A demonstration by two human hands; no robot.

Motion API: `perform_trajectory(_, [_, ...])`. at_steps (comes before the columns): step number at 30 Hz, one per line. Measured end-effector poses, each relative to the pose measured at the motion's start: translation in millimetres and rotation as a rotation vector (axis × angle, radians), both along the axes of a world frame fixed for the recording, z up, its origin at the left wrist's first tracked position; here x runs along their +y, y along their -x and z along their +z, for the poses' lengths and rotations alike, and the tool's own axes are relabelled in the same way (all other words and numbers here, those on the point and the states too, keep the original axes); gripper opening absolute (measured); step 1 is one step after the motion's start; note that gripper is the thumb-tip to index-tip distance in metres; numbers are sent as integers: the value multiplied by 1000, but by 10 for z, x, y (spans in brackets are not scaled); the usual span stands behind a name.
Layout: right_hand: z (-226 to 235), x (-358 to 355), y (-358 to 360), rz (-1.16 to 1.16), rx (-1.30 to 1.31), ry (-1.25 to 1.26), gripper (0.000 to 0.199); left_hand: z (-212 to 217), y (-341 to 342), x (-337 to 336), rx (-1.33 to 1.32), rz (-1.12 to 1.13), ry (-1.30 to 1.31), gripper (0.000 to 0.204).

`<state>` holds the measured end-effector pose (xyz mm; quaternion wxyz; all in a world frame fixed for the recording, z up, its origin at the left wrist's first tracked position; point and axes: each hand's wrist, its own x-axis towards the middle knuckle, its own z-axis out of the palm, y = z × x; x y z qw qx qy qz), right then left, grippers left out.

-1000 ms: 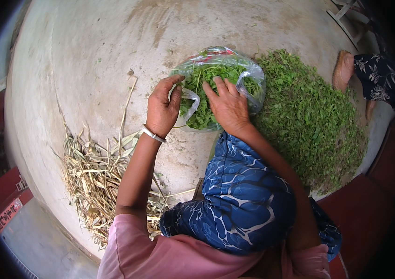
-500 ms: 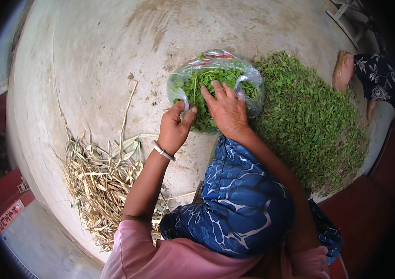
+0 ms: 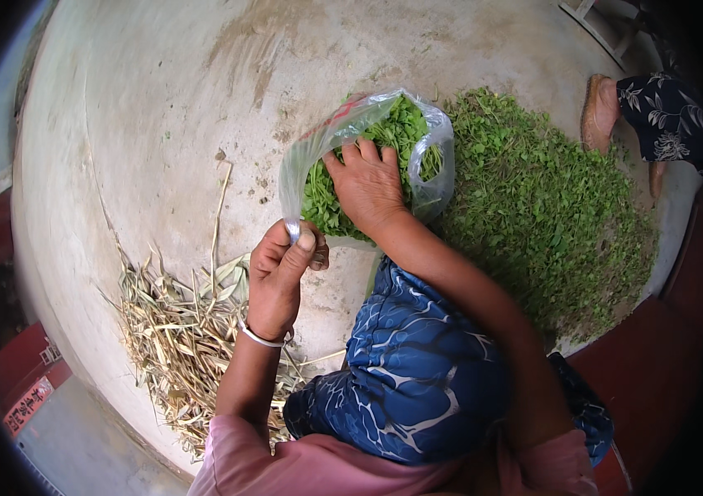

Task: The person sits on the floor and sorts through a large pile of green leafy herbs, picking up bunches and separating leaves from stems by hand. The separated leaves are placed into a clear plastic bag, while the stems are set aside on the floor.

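Pale concrete floor [image 3: 161, 107] spreads under us, with dry stalks [image 3: 178, 331] at our left and a heap of green leaves [image 3: 550, 198] at our right. Our left hand [image 3: 281, 277] pinches the rim of the clear plastic bag [image 3: 430, 178] shut between thumb and fingers, while our right hand [image 3: 368, 186] lies flat with fingers spread, pressing the leaves inside. We judge the packing-down step is under way; next calls for keeping the mouth held up and open.

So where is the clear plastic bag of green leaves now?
In the head view, the clear plastic bag of green leaves sits upper centre on the concrete floor, just left of the loose green leaf pile. The left hand pinches its edge; the right hand presses inside.
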<state>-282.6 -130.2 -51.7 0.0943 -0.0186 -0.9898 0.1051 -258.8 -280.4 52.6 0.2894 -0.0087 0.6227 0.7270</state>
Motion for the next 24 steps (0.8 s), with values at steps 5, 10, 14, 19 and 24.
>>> perform_trajectory(5, [179,58,-182,70,-117,170,45,-70,-50,-39,-3,-66,76,19])
perform_trajectory(10, [685,338,-486,202,31,217,35,-134,-48,-53,48,-46,112,16])
perform_trajectory(14, [810,542,-802,276,138,257,30,-124,58,-157,86,-27,150,14])
perform_trajectory(19, [683,671,-1152,46,283,199,34,-131,209,-302,201,-201,363,23])
perform_trajectory(24, [498,723,-1223,-320,165,365,65,-142,692,-337,407,-78,537,42])
